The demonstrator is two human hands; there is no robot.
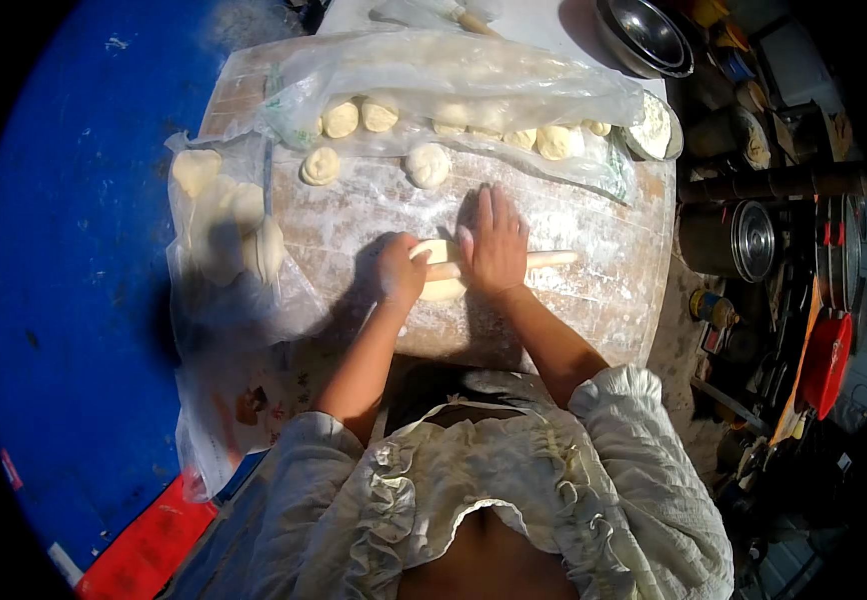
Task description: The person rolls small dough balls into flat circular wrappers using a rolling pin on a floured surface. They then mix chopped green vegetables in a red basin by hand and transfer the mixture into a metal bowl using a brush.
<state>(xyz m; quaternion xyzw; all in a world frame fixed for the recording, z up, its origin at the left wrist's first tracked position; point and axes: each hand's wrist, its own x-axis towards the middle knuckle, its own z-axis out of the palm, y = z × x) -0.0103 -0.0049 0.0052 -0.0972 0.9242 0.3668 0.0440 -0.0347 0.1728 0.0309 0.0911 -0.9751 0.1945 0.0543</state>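
Note:
On the floured wooden board, a flattened round of dough (441,291) lies beneath a slim wooden rolling pin (551,259). My left hand (401,271) is curled at the round's left edge, thumb over the dough, beside the pin's left end. Whether those fingers also touch the pin is hidden. Flat across the pin rests my right hand (495,247), its fingers stretched out away from me and not wrapped around it. Beyond the hands sit two loose dough balls, one coiled (428,166) and one further left (321,166).
Clear plastic sheeting (433,71) partly covers several dough pieces (341,120) along the board's far side. Flattened dough (197,172) lies under plastic at left. A bowl of flour (651,127) stands at the far right corner, near metal bowls (643,37). Lidded pots (752,240) stand at right.

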